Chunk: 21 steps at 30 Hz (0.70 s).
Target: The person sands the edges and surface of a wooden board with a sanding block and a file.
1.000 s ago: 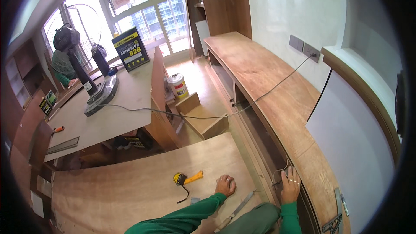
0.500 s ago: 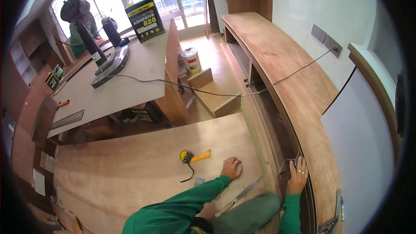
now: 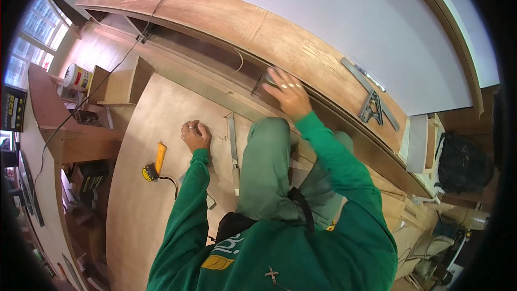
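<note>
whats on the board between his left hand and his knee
In the head view, a long metal ruler lies on the plywood board between the left hand and the bent knee.

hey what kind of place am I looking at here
Most likely a carpentry or cabinet-fitting site inside a room. Large plywood sheets cover the work area, a combination square lies on the long wooden unit, and a yellow tape measure sits near the person's left hand.

Two hands down: left hand (image 3: pixel 195 134), right hand (image 3: pixel 289 92). One tape measure (image 3: pixel 153 166), one combination square (image 3: pixel 371 105), one paint can (image 3: pixel 77 77) at ten o'clock.
</note>
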{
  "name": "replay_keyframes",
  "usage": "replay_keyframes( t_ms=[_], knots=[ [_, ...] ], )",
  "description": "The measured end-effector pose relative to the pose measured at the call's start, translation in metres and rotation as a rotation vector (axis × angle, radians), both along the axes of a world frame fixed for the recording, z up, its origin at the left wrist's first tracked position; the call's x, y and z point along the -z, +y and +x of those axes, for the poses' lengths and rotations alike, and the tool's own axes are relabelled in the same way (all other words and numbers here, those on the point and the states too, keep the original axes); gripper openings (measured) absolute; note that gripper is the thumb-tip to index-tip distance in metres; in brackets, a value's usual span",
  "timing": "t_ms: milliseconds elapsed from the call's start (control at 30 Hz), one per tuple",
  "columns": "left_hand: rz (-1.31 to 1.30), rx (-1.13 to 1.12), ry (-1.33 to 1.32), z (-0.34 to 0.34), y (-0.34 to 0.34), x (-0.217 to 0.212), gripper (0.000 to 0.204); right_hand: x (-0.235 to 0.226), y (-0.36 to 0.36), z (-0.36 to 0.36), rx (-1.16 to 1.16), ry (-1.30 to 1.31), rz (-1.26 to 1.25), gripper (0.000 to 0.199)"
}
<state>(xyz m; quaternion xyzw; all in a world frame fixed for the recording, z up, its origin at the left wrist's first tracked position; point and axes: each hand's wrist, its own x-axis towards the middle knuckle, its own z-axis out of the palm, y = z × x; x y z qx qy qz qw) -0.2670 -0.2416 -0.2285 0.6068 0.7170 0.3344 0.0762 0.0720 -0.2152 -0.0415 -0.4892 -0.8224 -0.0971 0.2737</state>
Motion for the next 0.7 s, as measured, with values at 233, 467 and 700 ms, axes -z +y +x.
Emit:
replay_keyframes(
  t_ms=[233,467,700],
  knots=[
    [0.021,-0.007,0.034,0.005,-0.007,-0.001,0.022,0.001,-0.083,0.060,0.037,-0.039,-0.034,0.033],
    [0.066,0.077,0.006,-0.013,0.001,0.014,0.022,0.003,0.002,-0.010,-0.012,0.029,0.024,0.029],
    [0.042,0.055,0.052,-0.015,-0.003,0.028,0.023,-0.002,-0.171,0.142,0.188,-0.144,-0.059,0.038]
  ],
)
